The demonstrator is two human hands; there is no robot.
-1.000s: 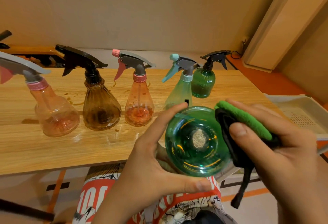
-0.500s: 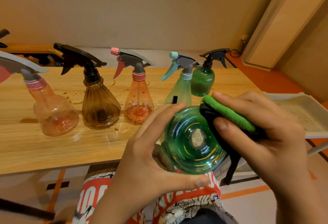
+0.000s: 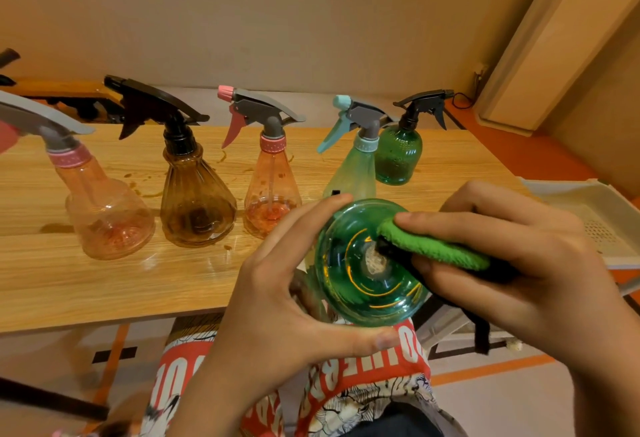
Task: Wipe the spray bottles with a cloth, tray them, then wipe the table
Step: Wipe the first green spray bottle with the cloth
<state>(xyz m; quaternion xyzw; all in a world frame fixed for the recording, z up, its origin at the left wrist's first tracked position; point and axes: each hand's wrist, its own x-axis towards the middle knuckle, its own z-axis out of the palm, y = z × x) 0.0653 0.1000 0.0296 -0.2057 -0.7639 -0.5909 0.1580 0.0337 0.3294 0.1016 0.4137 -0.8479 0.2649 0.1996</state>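
Note:
My left hand grips a green spray bottle tipped so that its round base faces me, thumb below and fingers above. My right hand holds a green and black cloth and presses it against the upper right of that base. On the wooden table stand several bottles in a row: a pink bottle at the left, a brown bottle, a second pink bottle, a light green bottle and a dark green bottle.
A white perforated tray lies off the table's right end, partly behind my right hand. Brown spill marks dot the tabletop between the bottles. A wall runs behind the table, and a pale cabinet stands at the right.
My right hand has slid the cloth leftward, from beside the bottle onto its base. The left hand keeps the same grip on the bottle.

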